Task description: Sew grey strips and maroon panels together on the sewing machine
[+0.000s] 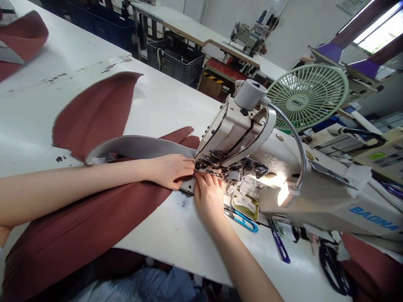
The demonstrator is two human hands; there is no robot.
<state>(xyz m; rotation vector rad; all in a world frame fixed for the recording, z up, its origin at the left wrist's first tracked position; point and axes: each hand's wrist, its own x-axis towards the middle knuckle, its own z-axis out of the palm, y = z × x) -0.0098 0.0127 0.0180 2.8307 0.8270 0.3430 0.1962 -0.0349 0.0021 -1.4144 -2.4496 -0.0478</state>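
A large maroon leather-like panel with a grey backing runs under the head of a sewing machine. My left hand grips the panel just left of the needle area, its fingers bent and close together. Close beside it, my right hand is closed at the panel's edge in front of the presser foot; its fingertips are partly hidden. One part of the panel curls upward behind my left forearm, showing the grey backing. The needle itself cannot be made out.
Right of my right hand lie blue-handled thread snips, a small gold-rimmed tin, purple snips and black-handled scissors. A green fan stands behind the machine. Another maroon piece rests far left. Dark crates stand beyond the table.
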